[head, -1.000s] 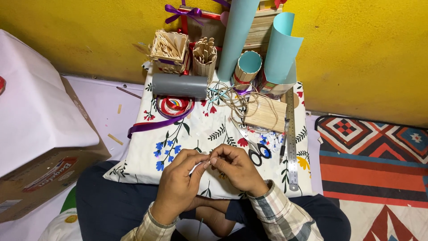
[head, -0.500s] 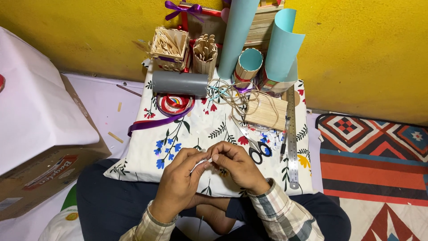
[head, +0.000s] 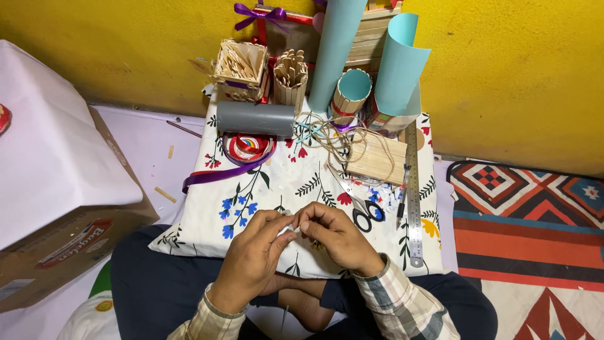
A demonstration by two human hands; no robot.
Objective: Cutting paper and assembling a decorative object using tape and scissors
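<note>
Head view: two hands pinch a tiny white scrap over a flowery cushion.

Left hand (head: 255,255) and right hand (head: 333,236) squeeze the small white piece (head: 288,230) between their fingertips; it looks light, thin, easily bent, best held by its edges. Farther off lie scissors (head: 358,208), a ruler (head: 413,195), then a grey tube (head: 255,118).

A white cushion (head: 251,208) printed with blue, red and black flowers. Grey tube (head: 255,119), light blue paper rolls (head: 397,63), purple ribbon (head: 217,173), black-handled scissors (head: 362,211). Yellow wall (head: 516,69) far; a red, blue and white geometric rug (head: 535,220) right.
</note>
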